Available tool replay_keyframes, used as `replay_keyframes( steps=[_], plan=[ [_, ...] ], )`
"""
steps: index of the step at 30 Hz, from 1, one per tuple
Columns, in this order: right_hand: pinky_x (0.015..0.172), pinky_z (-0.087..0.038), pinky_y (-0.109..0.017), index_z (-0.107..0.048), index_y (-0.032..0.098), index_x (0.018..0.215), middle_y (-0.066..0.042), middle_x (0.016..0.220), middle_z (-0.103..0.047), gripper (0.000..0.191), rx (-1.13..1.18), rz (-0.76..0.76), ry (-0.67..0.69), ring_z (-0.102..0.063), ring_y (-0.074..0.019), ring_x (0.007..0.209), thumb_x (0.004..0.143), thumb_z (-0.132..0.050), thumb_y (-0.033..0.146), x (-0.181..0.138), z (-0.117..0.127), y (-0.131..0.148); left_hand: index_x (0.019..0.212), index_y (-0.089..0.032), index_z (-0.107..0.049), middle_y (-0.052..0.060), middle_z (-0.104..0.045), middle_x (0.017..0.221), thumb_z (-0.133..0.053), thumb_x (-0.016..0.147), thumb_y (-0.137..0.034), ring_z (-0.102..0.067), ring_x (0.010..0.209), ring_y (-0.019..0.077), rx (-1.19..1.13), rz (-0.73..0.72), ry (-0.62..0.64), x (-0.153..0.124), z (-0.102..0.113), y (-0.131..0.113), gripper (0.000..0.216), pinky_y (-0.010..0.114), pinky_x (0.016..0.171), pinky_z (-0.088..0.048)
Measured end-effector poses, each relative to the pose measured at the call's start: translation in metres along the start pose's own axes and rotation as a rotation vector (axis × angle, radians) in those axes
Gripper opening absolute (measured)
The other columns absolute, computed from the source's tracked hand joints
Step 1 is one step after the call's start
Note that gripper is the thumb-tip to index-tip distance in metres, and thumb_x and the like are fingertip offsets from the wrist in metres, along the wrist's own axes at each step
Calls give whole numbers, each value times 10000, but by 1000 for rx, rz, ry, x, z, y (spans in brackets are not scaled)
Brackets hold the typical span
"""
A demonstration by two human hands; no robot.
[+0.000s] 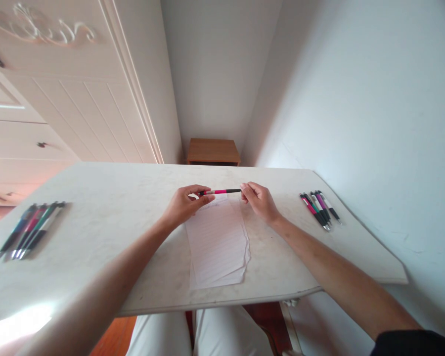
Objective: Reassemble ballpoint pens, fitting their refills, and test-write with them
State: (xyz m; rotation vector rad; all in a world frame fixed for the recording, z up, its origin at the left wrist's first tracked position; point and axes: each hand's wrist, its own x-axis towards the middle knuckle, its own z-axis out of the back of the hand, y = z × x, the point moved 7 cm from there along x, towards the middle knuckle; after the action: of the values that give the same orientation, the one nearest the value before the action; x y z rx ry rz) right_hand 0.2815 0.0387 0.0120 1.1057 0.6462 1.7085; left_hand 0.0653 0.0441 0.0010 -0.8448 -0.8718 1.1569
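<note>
A pink and black pen [222, 191] is held level between both hands, above the far end of a torn sheet of lined paper [217, 244]. My left hand [187, 202] pinches the pen's left end with thumb and fingers. My right hand [257, 199] pinches its right end. The paper lies flat on the white table [107, 217] in front of me.
Several pens [29, 230] lie side by side at the table's left. Another group of several pens [321, 208] lies at the right, near the white wall. A wooden stand [213, 151] is beyond the table. A cream cabinet [59, 99] stands to the left.
</note>
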Motion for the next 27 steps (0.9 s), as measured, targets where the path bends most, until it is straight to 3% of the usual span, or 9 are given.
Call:
replay_keyframes(
  steps=[3,5,12,20,24,27],
  plan=[
    [596,-413,-273,-509,211,616,5,585,-541,479,4,-1,-5,-530,-139,560,928,-454,570,0,0,-1,882,-173,-747,-14,-530,476,-618,769,-615,-420,405,102,-112,93,27,0,-1,3,474,236,419,-289],
    [595,-410,-274,-510,211,615,6,581,-538,477,2,-2,-3,-528,-139,560,931,-452,564,0,0,-2,854,-172,-742,-37,-457,423,-645,751,-601,-398,397,97,-154,112,26,-1,-1,4,452,235,427,-290],
    [594,-407,-277,-509,210,603,8,562,-532,487,5,-2,0,-519,-139,549,932,-450,564,0,0,-1,983,-152,-726,33,-665,764,-818,604,-432,-553,591,118,-335,46,30,3,0,4,481,259,558,-444],
    [591,-407,-261,-504,201,608,12,570,-526,492,41,3,33,-514,-127,554,927,-455,573,-1,-2,-2,877,-142,-738,37,-679,704,-842,582,-406,-591,641,149,-326,79,9,3,0,8,409,259,581,-437],
    [589,-395,-261,-501,200,604,14,567,-519,480,39,11,19,-508,-124,548,939,-458,541,0,-1,-1,818,-130,-739,32,-652,659,-775,681,-475,-580,650,138,-339,48,4,2,1,3,373,271,641,-455],
    [584,-389,-260,-499,200,603,18,557,-510,472,45,11,13,-501,-122,540,941,-464,528,-1,-1,1,891,-126,-726,34,-665,708,-789,677,-457,-596,669,137,-406,65,21,2,-1,4,399,291,691,-485]
  ],
)
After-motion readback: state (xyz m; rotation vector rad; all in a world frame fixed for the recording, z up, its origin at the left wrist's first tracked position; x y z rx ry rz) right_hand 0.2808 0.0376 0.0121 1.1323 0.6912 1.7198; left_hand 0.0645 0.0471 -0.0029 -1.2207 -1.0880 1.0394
